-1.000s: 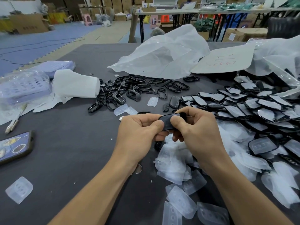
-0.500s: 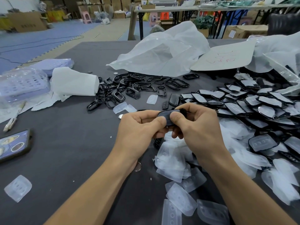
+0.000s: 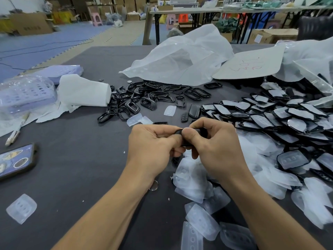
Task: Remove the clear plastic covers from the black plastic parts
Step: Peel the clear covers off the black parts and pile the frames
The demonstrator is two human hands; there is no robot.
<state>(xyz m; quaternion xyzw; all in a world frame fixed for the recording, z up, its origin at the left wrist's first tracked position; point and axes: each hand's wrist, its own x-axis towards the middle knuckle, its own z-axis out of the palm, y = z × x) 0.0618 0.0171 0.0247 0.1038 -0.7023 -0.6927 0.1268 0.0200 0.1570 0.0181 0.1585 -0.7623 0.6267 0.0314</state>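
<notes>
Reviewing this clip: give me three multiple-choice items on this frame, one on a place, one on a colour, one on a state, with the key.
1. Where does the phone lie?
A) near the left edge of the table
B) under the white bag
C) on the pile of covered parts

2. What colour is the writing on the flat board?
A) green
B) red
C) blue

3. How is the black part at centre held?
A) it lies loose on the table
B) one hand alone holds it
C) both hands grip it

Key: 1 A, it lies far to the left of the left hand; 2 B, the strokes are red; 3 C, the thumbs of the left hand and right hand press on it, above the table.
</notes>
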